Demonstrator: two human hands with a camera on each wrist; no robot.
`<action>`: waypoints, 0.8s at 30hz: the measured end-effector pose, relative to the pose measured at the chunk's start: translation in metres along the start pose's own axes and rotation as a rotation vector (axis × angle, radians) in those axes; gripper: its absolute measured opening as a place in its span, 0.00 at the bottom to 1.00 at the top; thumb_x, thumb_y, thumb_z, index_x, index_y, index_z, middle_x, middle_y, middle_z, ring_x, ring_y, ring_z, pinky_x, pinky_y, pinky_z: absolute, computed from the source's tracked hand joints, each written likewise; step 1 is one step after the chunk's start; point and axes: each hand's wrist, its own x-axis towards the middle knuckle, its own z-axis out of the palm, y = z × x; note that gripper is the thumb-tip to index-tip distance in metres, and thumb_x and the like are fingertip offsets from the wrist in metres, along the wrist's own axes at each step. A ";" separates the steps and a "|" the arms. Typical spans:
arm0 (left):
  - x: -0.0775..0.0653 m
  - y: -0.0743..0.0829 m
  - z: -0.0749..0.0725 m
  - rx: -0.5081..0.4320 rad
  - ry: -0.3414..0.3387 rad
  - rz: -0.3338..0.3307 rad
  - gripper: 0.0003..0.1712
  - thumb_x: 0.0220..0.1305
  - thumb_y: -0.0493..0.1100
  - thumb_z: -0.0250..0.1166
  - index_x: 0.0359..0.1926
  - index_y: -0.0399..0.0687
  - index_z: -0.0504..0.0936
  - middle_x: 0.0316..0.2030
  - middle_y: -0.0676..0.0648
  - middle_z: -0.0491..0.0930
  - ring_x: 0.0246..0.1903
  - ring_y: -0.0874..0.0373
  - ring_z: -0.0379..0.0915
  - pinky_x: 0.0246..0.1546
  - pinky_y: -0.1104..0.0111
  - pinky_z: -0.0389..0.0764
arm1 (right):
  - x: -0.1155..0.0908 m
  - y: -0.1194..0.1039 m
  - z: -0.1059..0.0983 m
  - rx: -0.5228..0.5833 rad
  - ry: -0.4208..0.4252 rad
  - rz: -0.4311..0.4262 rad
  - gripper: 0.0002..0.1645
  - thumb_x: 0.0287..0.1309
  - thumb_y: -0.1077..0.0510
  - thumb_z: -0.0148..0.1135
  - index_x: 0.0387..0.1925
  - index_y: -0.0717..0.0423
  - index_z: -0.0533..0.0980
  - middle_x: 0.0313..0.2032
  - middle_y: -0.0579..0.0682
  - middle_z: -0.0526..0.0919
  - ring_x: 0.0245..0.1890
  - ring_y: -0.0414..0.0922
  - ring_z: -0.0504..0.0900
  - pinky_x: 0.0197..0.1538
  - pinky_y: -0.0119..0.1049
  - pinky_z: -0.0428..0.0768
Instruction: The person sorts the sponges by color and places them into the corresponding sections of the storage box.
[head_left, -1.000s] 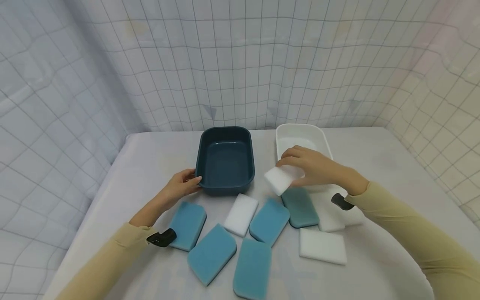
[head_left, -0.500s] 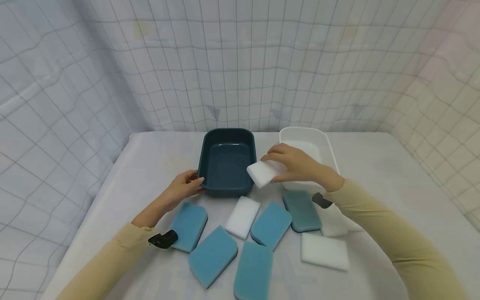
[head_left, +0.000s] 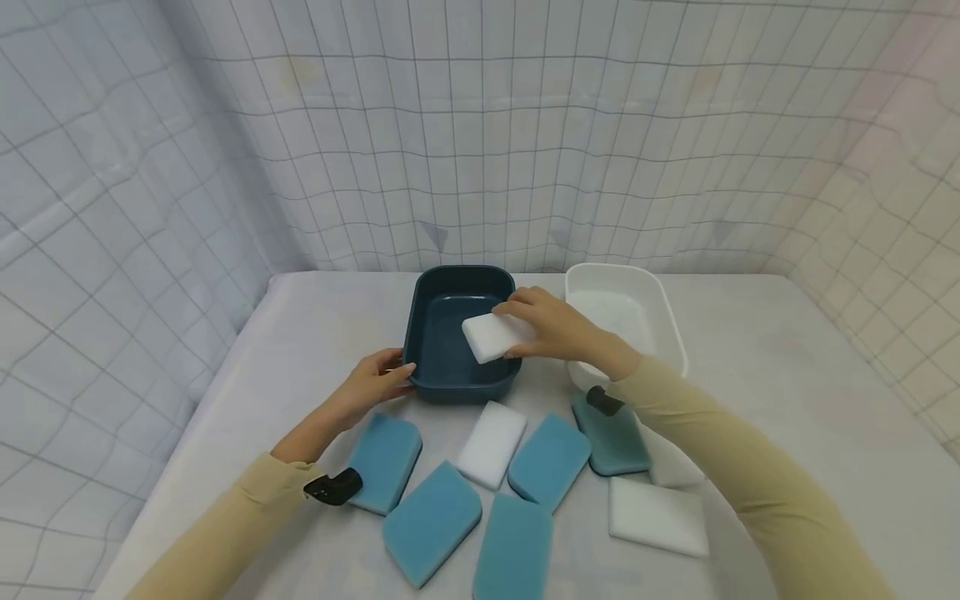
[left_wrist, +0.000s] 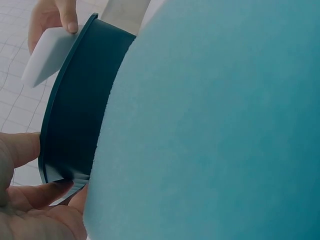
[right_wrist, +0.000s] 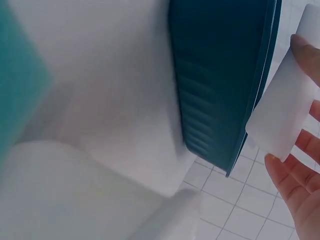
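My left hand grips the near left corner of a dark blue plastic bin. In the left wrist view its thumb lies at the rim, fingers on the outer wall. My right hand holds a white sponge between thumb and fingers, tilted over the bin's right side. The right wrist view shows this white sponge beside the bin's rim. Nothing shows inside the visible part of the bin. A blue sponge fills much of the left wrist view.
A white bin stands to the right, partly behind my right arm. Several blue sponges, a greyer teal one and white sponges lie flat nearer me. Another white sponge lies at right. Gridded white curtains surround the table.
My right hand has carried the white sponge leftward, from in front of the white bin to over the dark blue bin. The left hand keeps its grip on the corner.
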 end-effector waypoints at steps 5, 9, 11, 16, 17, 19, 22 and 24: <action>0.006 -0.002 -0.006 0.002 -0.006 0.005 0.33 0.71 0.45 0.51 0.69 0.31 0.53 0.63 0.29 0.62 0.62 0.37 0.64 0.60 0.55 0.74 | 0.013 0.000 0.006 -0.012 0.014 0.051 0.36 0.45 0.47 0.73 0.55 0.57 0.74 0.48 0.57 0.77 0.47 0.51 0.75 0.51 0.43 0.78; 0.011 -0.005 -0.011 0.003 -0.018 0.015 0.34 0.71 0.46 0.51 0.69 0.31 0.53 0.63 0.29 0.62 0.61 0.38 0.64 0.60 0.55 0.74 | 0.020 0.002 0.010 -0.031 0.016 0.107 0.36 0.47 0.48 0.72 0.57 0.57 0.72 0.49 0.58 0.77 0.47 0.52 0.74 0.52 0.44 0.78; 0.012 -0.006 -0.010 0.005 -0.018 0.020 0.34 0.71 0.47 0.51 0.69 0.31 0.53 0.63 0.29 0.62 0.61 0.38 0.65 0.59 0.55 0.74 | 0.021 0.003 0.012 -0.032 0.016 0.133 0.36 0.48 0.49 0.71 0.58 0.58 0.71 0.50 0.58 0.76 0.48 0.52 0.74 0.53 0.44 0.77; 0.012 -0.007 -0.010 -0.002 -0.017 0.018 0.34 0.71 0.47 0.51 0.69 0.32 0.53 0.63 0.29 0.62 0.62 0.38 0.64 0.60 0.55 0.74 | 0.025 0.004 0.016 0.000 0.029 0.195 0.37 0.53 0.57 0.67 0.63 0.64 0.65 0.57 0.64 0.71 0.56 0.57 0.73 0.59 0.47 0.76; 0.012 -0.007 -0.010 0.000 -0.019 0.018 0.34 0.71 0.47 0.51 0.69 0.32 0.53 0.63 0.29 0.62 0.62 0.38 0.64 0.60 0.55 0.74 | 0.026 0.004 0.016 0.008 0.028 0.209 0.37 0.54 0.59 0.66 0.64 0.66 0.64 0.59 0.66 0.69 0.59 0.58 0.71 0.61 0.48 0.75; 0.012 -0.007 -0.010 -0.005 -0.024 0.018 0.34 0.71 0.46 0.51 0.69 0.32 0.53 0.63 0.29 0.61 0.63 0.37 0.63 0.60 0.54 0.73 | 0.027 0.004 0.017 0.014 0.020 0.240 0.38 0.55 0.62 0.64 0.65 0.68 0.61 0.62 0.69 0.66 0.62 0.60 0.69 0.63 0.49 0.73; 0.012 -0.007 -0.011 -0.001 -0.030 0.025 0.33 0.71 0.45 0.50 0.69 0.31 0.52 0.64 0.28 0.61 0.63 0.37 0.63 0.60 0.54 0.73 | 0.028 0.004 0.018 0.014 0.001 0.264 0.38 0.55 0.64 0.63 0.65 0.70 0.59 0.64 0.70 0.63 0.63 0.62 0.67 0.64 0.50 0.72; 0.012 -0.006 -0.012 0.000 -0.027 0.027 0.32 0.72 0.44 0.49 0.69 0.31 0.52 0.64 0.28 0.61 0.63 0.36 0.62 0.60 0.53 0.73 | 0.028 0.003 0.017 0.015 -0.004 0.263 0.38 0.55 0.64 0.63 0.65 0.70 0.60 0.64 0.70 0.64 0.63 0.62 0.68 0.63 0.50 0.73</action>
